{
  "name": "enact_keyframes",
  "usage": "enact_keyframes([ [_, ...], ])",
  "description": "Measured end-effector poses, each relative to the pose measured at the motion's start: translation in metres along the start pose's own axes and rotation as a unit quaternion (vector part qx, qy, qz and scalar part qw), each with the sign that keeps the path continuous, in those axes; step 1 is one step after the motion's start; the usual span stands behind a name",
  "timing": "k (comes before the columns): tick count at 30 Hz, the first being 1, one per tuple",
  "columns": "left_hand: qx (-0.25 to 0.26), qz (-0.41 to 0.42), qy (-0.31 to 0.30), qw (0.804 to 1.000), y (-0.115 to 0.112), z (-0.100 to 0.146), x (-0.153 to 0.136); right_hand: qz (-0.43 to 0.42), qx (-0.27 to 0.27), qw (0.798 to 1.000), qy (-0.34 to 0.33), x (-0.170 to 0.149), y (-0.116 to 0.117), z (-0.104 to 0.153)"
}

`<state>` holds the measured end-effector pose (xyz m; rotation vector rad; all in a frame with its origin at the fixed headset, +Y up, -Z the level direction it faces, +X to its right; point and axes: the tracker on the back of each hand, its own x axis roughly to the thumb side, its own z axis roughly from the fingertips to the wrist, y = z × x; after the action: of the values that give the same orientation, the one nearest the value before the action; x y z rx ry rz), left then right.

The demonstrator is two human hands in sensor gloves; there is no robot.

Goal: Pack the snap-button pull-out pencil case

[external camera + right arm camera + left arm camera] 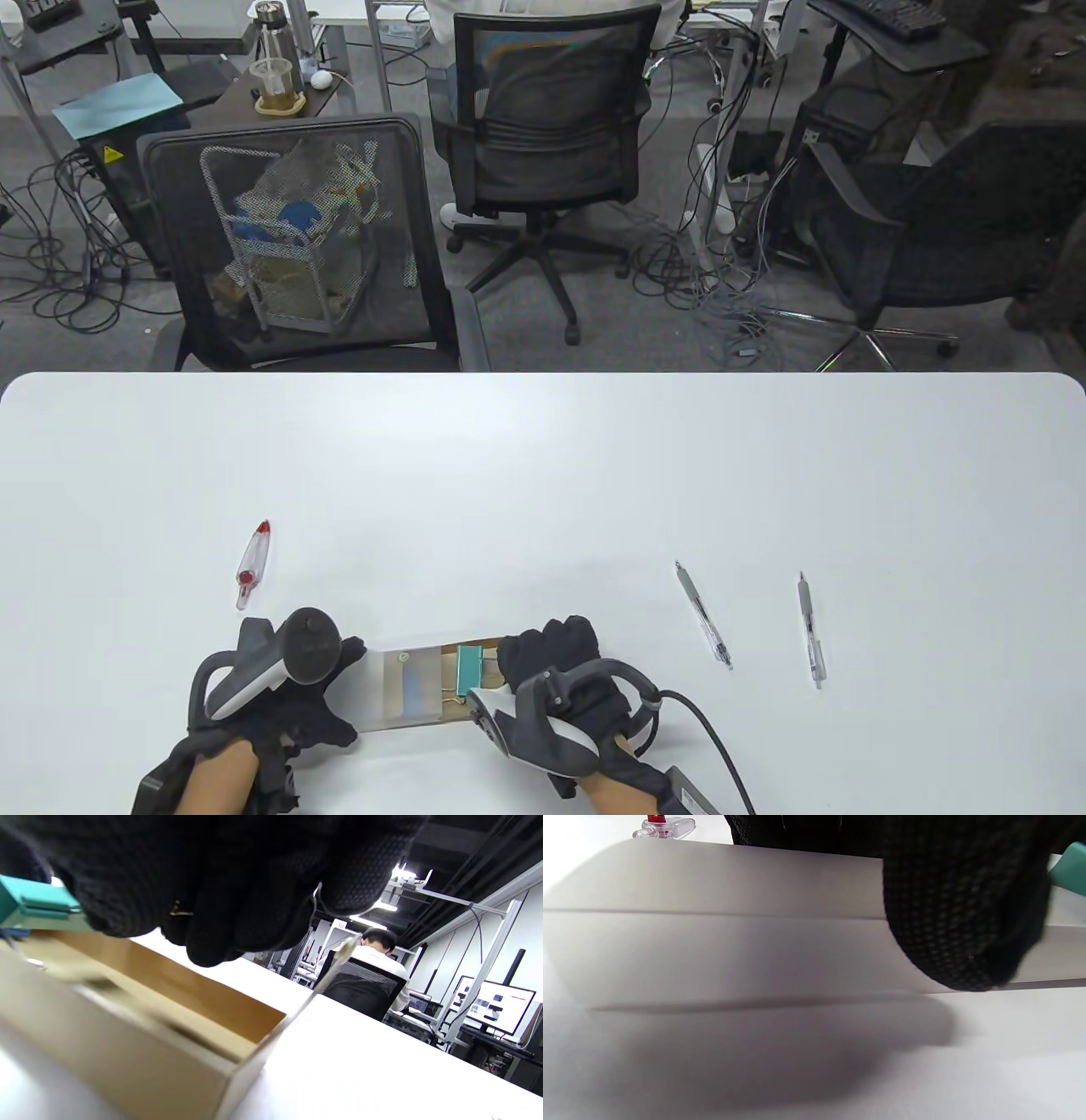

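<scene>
The pencil case (405, 686) lies near the front edge of the white bench (543, 475), between the two gloved hands; its pale sleeve sits to the left and its tan inner tray (178, 984) is drawn out to the right (the right wrist view shows the tray's brown inner wall and open corner). The left hand (297, 679) rests against the sleeve's left end, fingers on top and thumb on the near side, gripping it; in the left wrist view a black gloved fingertip (963, 921) presses on the sleeve's grey side. The right hand (551, 671) is over the tray's right part, fingers curled downward above it; whether they pinch anything I cannot tell. A teal binder clip (469, 671) lies in the tray just left of the right hand's fingers; the same clip shows at the left edge of the right wrist view. A clear correction tape with red parts (254, 564) lies on the bench beyond the left hand, apart from the case; two pens (703, 614) (811, 629) lie to the right of the right hand, near each other and well apart from the case.
</scene>
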<state>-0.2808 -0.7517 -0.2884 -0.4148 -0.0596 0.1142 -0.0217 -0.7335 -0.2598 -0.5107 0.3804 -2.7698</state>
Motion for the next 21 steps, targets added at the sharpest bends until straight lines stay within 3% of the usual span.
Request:
enact_keyframes([
  [14, -0.003, -0.001, 0.000, 1.000, 0.000, -0.001, 0.000, -0.145, 0.096, 0.985, 0.008, 0.016, 0.019, -0.025],
  [21, -0.001, 0.000, 0.002, 1.000, 0.000, -0.001, 0.000, -0.139, 0.128, 0.982, 0.000, 0.025, 0.021, -0.036],
])
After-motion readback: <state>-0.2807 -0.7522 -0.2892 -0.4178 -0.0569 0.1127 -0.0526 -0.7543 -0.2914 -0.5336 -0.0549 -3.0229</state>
